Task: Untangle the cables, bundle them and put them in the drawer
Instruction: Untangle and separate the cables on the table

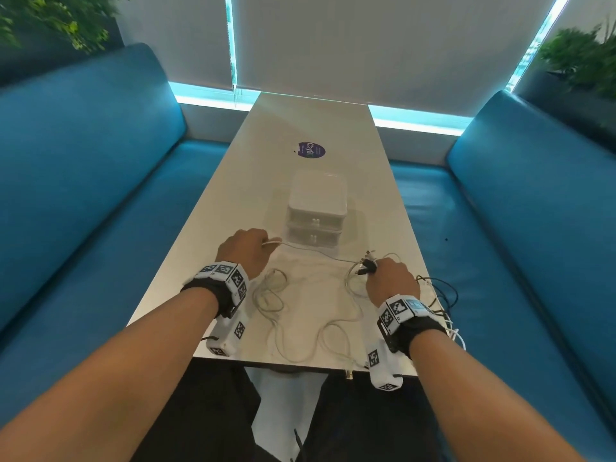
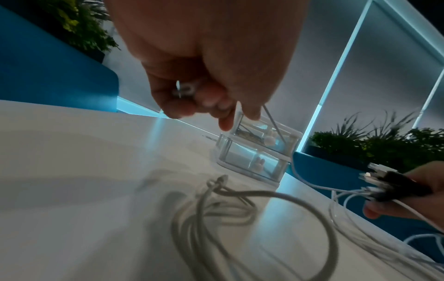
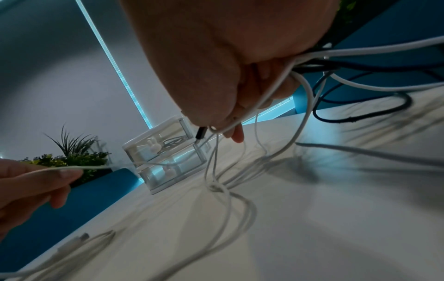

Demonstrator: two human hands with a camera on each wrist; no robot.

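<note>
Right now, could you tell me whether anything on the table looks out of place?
Yes: the white cables sprawl in tangled loops, and a black cable spills over the table edge on the right.

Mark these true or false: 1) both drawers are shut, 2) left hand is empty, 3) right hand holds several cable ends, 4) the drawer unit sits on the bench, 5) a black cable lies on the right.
1) True: both drawers of the drawer unit are shut.
2) False: the left hand pinches a white cable near its end.
3) True: the right hand grips a bunch of cable ends.
4) False: it stands on the table, beyond the hands.
5) True: a black cable loops at the table's right edge.
</note>
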